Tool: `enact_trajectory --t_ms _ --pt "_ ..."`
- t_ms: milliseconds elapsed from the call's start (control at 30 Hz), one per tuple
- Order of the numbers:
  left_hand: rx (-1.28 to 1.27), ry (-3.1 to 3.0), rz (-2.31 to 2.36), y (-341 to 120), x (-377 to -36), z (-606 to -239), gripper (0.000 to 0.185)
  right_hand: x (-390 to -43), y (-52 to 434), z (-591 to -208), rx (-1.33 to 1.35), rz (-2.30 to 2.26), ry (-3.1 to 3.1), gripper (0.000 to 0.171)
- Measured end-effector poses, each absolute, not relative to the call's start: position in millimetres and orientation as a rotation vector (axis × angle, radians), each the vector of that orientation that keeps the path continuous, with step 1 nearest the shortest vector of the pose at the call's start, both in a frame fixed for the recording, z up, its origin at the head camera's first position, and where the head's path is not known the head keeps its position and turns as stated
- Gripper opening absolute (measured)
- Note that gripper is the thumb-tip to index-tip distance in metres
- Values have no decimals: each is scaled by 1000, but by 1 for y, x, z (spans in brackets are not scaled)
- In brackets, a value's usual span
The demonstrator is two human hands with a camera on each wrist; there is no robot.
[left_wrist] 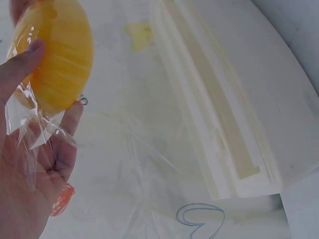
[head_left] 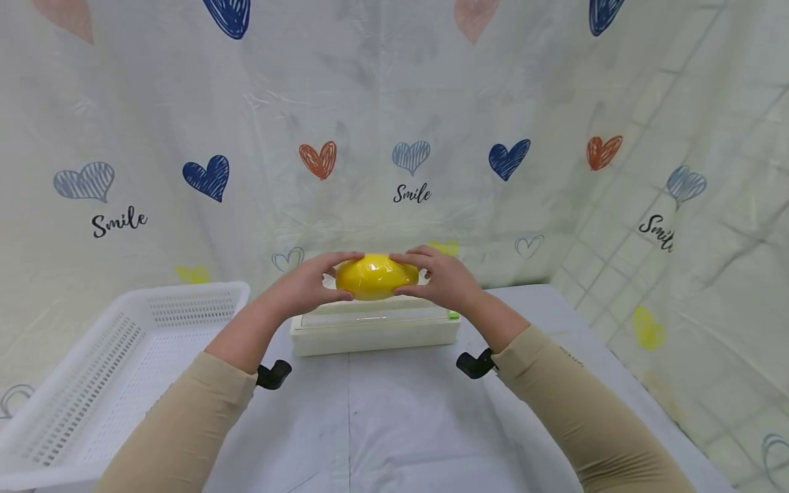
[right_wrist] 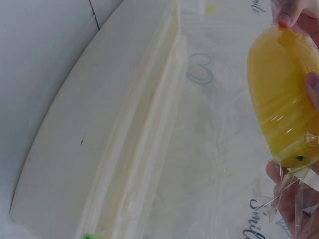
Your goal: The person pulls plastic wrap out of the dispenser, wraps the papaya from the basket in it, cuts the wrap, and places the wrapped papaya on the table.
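A smooth yellow mango [head_left: 374, 277] is held up in front of me, above a long cream-white box [head_left: 376, 335]. Clear plastic film [left_wrist: 35, 119] is wrapped around the fruit, with loose crumpled film at its ends. My left hand [head_left: 311, 281] grips one end, thumb below and fingers on top in the head view. At the other end my right hand [head_left: 444, 277] grips it the same way. The right wrist view shows a small dark green spot on the mango [right_wrist: 281, 99] near one tip, beside wrinkled film.
At the left stands a white perforated plastic basket [head_left: 138, 291]. The box, with long grooves along its top, sits on the table's white cover [head_left: 394, 424] toward the back. A translucent curtain [head_left: 370, 103] printed with hearts hangs behind, and tiled wall shows through it at the right.
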State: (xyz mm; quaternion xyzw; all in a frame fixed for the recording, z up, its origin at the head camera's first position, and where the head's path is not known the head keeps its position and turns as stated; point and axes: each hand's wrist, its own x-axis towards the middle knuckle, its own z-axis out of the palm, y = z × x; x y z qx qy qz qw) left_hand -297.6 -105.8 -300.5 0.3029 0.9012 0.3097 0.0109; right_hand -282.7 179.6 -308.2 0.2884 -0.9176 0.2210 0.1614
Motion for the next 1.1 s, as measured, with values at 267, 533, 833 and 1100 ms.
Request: enact_trajectory --t_ms 267,533,833,1100 --pt "953 2802 966 -105 -296 -289 69 -285 182 -299 852 630 -2591 62" --pt "974 2798 980 -105 -295 -279 69 -285 183 -288 837 632 -2604 63" --pt "936 2818 964 -105 -292 -266 70 -283 183 -275 835 666 -2626 63" --pt "1000 2804 937 -105 -284 -263 71 -276 185 -271 836 669 -2652 64"
